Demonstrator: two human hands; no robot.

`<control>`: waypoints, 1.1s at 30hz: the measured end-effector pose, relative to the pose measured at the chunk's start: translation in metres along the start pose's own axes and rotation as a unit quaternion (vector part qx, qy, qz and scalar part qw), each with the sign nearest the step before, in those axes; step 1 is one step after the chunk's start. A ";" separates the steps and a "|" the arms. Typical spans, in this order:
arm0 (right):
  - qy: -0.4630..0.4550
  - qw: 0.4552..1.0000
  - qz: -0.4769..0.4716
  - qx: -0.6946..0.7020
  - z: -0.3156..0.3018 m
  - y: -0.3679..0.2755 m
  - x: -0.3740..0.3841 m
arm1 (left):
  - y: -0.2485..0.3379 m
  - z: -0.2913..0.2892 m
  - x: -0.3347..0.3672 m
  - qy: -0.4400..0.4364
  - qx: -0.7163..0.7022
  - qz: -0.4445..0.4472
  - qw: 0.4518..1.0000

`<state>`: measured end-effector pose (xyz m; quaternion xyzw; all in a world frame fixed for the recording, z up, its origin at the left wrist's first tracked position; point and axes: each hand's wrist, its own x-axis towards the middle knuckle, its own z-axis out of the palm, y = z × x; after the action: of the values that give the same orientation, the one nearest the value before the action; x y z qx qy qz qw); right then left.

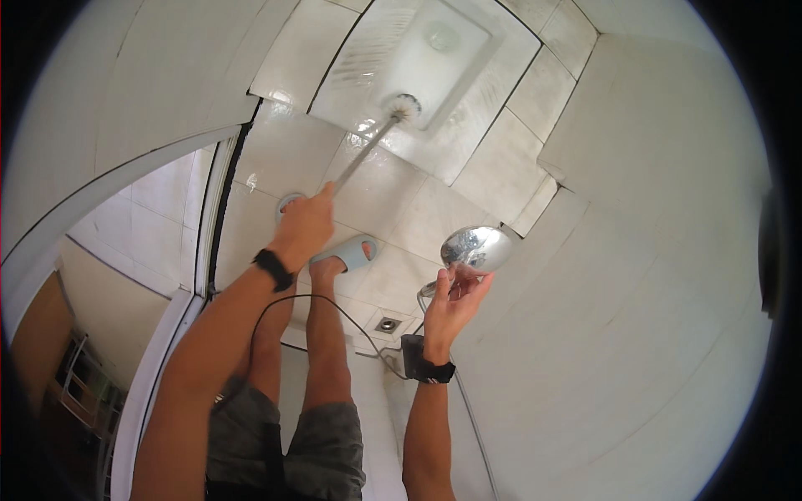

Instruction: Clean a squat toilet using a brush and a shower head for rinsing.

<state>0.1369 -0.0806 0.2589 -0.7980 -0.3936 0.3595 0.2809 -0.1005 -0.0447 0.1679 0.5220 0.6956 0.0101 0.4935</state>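
Note:
My left hand (306, 229) is closed around the end of a long-handled toilet brush (368, 152). The brush slants up and away, its bristles at the drain hole of a white squat toilet (489, 75). On the right, my right hand (453, 311) grips a shiny chrome shower head (476, 248) from below. The round back of the shower head faces up, so its nozzle side is hidden, and I cannot tell whether water is running. Each wrist wears a black band, and a dark cable runs from the small box at my right wrist.
Tiled floor (388, 200) around the toilet shines wet in places. My slippered feet (355, 252) stand below the brush handle, near a square floor drain (388, 325). A doorway frame (219, 209) lies at left, a pale wall (601, 334) at right. A shower hose (474, 430) hangs beside my right forearm.

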 end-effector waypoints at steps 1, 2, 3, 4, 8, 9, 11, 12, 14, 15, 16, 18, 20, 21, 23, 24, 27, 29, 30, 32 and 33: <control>-0.010 1.000 0.010 0.007 0.001 0.000 0.000 | -0.008 -0.014 -0.008 0.020 0.010 0.001 1.000; -0.005 1.000 0.015 0.014 -0.003 0.006 -0.001 | -0.012 -0.026 -0.014 0.018 0.020 0.005 1.000; -0.014 0.999 0.016 0.024 -0.008 0.014 -0.001 | -0.014 -0.038 -0.018 0.007 0.046 0.000 0.999; -0.022 0.999 0.018 0.038 -0.006 0.017 -0.001 | -0.016 -0.053 -0.019 -0.003 0.076 -0.003 0.997; -0.070 0.996 0.026 0.048 0.003 0.026 -0.010 | -0.004 -0.092 -0.029 -0.027 0.195 0.004 0.980; -0.086 0.995 0.019 0.044 0.008 0.021 -0.011 | 0.005 -0.101 -0.031 -0.041 0.227 0.008 0.973; -0.100 0.994 -0.006 0.049 0.018 0.013 -0.010 | 0.021 -0.107 -0.033 -0.054 0.263 0.016 0.963; -0.097 0.994 -0.003 0.056 0.021 0.010 -0.010 | 0.024 -0.110 -0.037 -0.048 0.288 0.034 0.956; -0.126 0.988 -0.005 0.084 0.025 0.005 -0.009 | 0.024 -0.115 -0.048 -0.043 0.321 0.053 0.945; -0.138 0.986 -0.013 0.094 0.025 0.004 -0.007 | 0.019 -0.120 -0.058 -0.041 0.307 0.056 0.949; -0.130 0.986 -0.011 0.100 0.025 0.004 -0.005 | 0.016 -0.125 -0.067 -0.039 0.292 0.064 0.954; -0.126 0.982 -0.030 0.134 0.029 0.004 0.000 | 0.012 -0.140 -0.088 -0.048 0.284 0.038 0.957; -0.128 0.978 -0.044 0.158 0.035 0.021 0.008 | 0.008 -0.149 -0.103 -0.001 0.307 0.043 0.951; -0.128 0.978 -0.043 0.157 0.037 0.027 0.012 | 0.009 -0.152 -0.106 0.011 0.286 0.028 0.958; -0.123 0.978 -0.040 0.161 0.042 0.039 0.020 | 0.011 -0.158 -0.107 0.019 0.302 0.025 0.953; -0.121 0.977 -0.046 0.172 0.046 0.042 0.023 | 0.013 -0.161 -0.108 0.027 0.312 0.018 0.949; -0.112 0.978 -0.038 0.171 0.050 0.045 0.027 | 0.019 -0.166 -0.104 0.029 0.318 0.023 0.948; -0.104 0.981 -0.022 0.161 0.053 0.043 0.028 | 0.024 -0.169 -0.099 0.010 0.327 0.033 0.944; -0.101 0.980 -0.016 0.170 0.055 0.042 0.027 | 0.027 -0.170 -0.097 -0.004 0.329 0.040 0.943; -0.093 0.979 -0.006 0.184 0.055 0.045 0.025 | 0.030 -0.159 -0.081 -0.018 0.359 0.062 0.931; -0.093 0.981 0.014 0.170 0.052 0.048 0.024 | 0.038 -0.148 -0.069 -0.036 0.342 0.069 0.937</control>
<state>0.1260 -0.0775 0.1849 -0.7068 -0.3403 0.4980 0.3697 -0.1787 -0.0040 0.3110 0.7058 0.6014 -0.2128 0.3081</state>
